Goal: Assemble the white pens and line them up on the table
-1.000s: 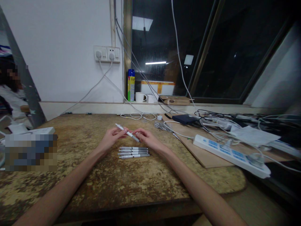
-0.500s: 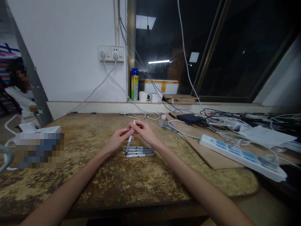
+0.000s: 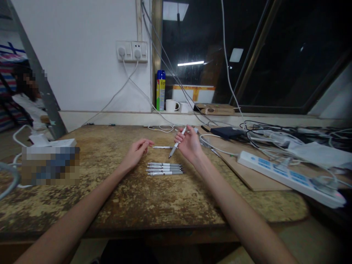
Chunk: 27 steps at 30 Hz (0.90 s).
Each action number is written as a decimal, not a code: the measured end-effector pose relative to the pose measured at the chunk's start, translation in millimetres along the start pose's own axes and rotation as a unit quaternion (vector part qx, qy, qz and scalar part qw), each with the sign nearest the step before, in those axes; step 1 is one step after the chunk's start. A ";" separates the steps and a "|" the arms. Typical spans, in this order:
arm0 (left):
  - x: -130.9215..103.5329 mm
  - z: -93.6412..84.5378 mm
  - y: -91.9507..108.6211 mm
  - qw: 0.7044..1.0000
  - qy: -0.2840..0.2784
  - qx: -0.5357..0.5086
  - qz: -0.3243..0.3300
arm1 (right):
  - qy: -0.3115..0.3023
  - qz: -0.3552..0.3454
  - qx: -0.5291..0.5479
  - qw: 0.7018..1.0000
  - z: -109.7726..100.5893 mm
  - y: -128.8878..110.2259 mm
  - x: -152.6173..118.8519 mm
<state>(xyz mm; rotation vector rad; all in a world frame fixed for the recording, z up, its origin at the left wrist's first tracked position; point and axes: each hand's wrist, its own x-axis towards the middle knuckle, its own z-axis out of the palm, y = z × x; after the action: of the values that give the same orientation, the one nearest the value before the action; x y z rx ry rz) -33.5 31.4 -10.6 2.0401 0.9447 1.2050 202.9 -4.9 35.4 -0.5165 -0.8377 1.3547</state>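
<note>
My right hand (image 3: 191, 145) is raised over the worn wooden table (image 3: 154, 205), its fingers closed around a white pen with a grey grip (image 3: 177, 143). The pen slants, with its dark tip pointing down and to the left. To the left, my left hand (image 3: 138, 152) holds nothing, with its fingers loosely stretched toward the middle. Between the hands, a single pen (image 3: 162, 147) lies crosswise on the table, its right end close to my right hand. Nearer to me, a row of several similar white and grey pens (image 3: 165, 169) lies side by side.
A white power strip (image 3: 286, 178) lies on a brown board (image 3: 247, 179) at the right, near tangled cables (image 3: 264, 135) and a black box (image 3: 227, 132). A spray can (image 3: 160, 90) and white mug (image 3: 172, 105) stand on the sill. A person (image 3: 27, 99) is at far left.
My hands were together on an upright pen; now they are apart. My right hand has moved right with a pen, and my left hand has let go. The view has tilted slightly down.
</note>
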 end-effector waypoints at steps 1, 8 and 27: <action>0.2 -0.1 -0.5 1.000 -0.002 0.000 0.003 | -0.001 0.001 0.005 1.000 -1.3 -1.7 -0.3; 0.0 -1.1 -2.5 1.000 0.001 0.005 0.001 | -0.005 -0.030 -0.015 0.999 -2.8 -4.5 -1.1; -0.9 0.2 0.7 0.999 -0.032 -0.002 -0.026 | -0.025 -0.007 0.146 0.989 -3.9 -2.8 0.6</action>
<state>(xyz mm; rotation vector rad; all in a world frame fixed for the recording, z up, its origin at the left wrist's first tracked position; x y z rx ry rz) -33.4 30.3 -10.6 2.0249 0.9586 1.1074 207.7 -4.2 35.2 -0.2480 -0.6670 1.4530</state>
